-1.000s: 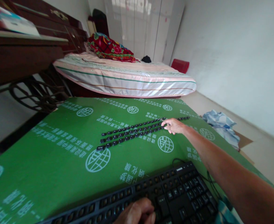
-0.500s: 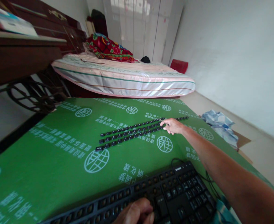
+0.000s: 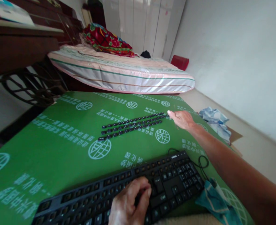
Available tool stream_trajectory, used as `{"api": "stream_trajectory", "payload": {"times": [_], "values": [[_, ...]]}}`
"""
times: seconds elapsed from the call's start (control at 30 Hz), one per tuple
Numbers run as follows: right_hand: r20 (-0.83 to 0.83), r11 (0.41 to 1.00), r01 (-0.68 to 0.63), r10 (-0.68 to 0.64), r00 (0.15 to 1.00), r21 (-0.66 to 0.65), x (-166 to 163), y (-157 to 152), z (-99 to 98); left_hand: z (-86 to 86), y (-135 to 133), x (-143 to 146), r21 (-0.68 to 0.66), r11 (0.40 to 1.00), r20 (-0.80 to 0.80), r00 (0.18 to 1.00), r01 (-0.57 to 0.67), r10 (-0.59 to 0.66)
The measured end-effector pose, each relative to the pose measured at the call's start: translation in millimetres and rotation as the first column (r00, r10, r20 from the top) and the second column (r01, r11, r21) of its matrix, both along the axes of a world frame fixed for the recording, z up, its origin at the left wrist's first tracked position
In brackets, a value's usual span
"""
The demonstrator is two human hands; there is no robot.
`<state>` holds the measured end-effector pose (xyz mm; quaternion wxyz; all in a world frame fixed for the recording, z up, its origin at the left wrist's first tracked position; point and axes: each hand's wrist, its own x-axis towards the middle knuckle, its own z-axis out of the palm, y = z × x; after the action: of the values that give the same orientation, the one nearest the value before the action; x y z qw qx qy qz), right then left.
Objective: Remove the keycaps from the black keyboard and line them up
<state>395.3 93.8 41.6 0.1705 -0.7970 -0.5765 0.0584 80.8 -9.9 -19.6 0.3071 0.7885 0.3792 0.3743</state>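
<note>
A black keyboard (image 3: 168,184) lies tilted across the near part of the green board, many of its keycaps off and bare sockets showing. My left hand (image 3: 130,200) is over its middle, thumb and fingers pinched together; whatever they hold is hidden. Farther out, loose black keycaps (image 3: 130,125) are lined up in three slanting rows on the board. At the right end of these rows is my right hand (image 3: 181,119), thumb pointing left by the last keycaps. Its other fingers are curled beneath and mostly hidden, so their contents do not show.
Green board (image 3: 69,162) with white print forms the work surface. A teal cloth (image 3: 219,201) lies beside the keyboard, near its black cable (image 3: 202,165). Beyond stands a bed (image 3: 124,73); a sewing-machine table (image 3: 23,43) is at left, crumpled plastic (image 3: 214,120) at right.
My right hand has shifted slightly right and up along the keycap rows, its fingers more closed. The view has tilted down, showing more of the keyboard and my left hand, which stays pinched.
</note>
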Motion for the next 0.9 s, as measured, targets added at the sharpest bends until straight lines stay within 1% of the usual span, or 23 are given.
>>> {"api": "stream_trajectory", "payload": {"times": [0.03,0.07,0.1,0.13,0.17,0.2,0.23,0.3,0.33,0.4,0.47,0.53,0.7,0.9], "values": [[0.105,0.999,0.011,-0.015,0.994,0.036,-5,-11,5.8,1.1,0,1,-0.018,1.0,0.004,1.0,0.001,-0.001],[0.175,0.997,0.009,-0.022,0.984,0.076,-10,-22,10.7,2.0,-1,1,-0.032,0.999,0.012,1.0,-0.006,0.006],[0.192,0.994,-0.012,-0.009,0.981,0.11,-17,-35,14.5,2.5,-1,2,-0.041,0.999,0.026,1.0,-0.005,0.007],[0.152,0.989,-0.039,0.018,0.988,0.14,-25,-48,17.2,2.6,-1,3,-0.054,0.998,0.032,0.999,-0.014,0.016],[0.049,0.985,-0.067,0.06,0.997,0.157,-33,-62,18.8,2.5,-2,4,-0.065,0.998,0.036,0.999,-0.019,0.021],[-0.094,0.986,-0.072,0.086,0.992,0.147,-41,-76,19.4,2.0,-2,4,-0.075,0.997,0.039,0.999,-0.024,0.027],[-0.236,0.991,-0.075,0.1,0.967,0.115,-50,-90,19.2,1.4,-1,5,-0.088,0.996,0.041,0.998,-0.034,0.037],[-0.467,0.989,-0.139,0.145,0.872,0.047,-68,-114,16.8,0.3,-1,6,-0.11,0.993,0.048,0.998,-0.035,0.041],[-0.548,0.982,-0.189,0.172,0.819,0.026,-76,-124,15.1,-0.1,-1,7,-0.121,0.992,0.053,0.998,-0.033,0.039],[-0.633,0.968,-0.252,0.199,0.748,0.007,-92,-138,11.5,-0.5,0,8,-0.14,0.99,0.055,0.998,-0.026,0.034],[-0.661,0.959,-0.285,0.212,0.719,-0.003,-105,-146,8.2,-0.6,0,9,-0.161,0.987,0.059,0.998,-0.025,0.035],[-0.659,0.953,-0.303,0.228,0.716,0.0,-114,-149,5.9,-1.0,0,10,-0.183,0.983,0.064,0.997,-0.022,0.034],[-0.612,0.945,-0.328,0.26,0.746,0.002,-125,-151,6.7,-1.6,-1,10,-0.235,0.972,0.113,0.993,0.005,0.023],[-0.571,0.949,-0.311,0.23,0.788,-0.047,-132,-152,11.0,-1.6,-1,9,-0.211,0.977,0.104,0.995,0.027,-0.005]]}}
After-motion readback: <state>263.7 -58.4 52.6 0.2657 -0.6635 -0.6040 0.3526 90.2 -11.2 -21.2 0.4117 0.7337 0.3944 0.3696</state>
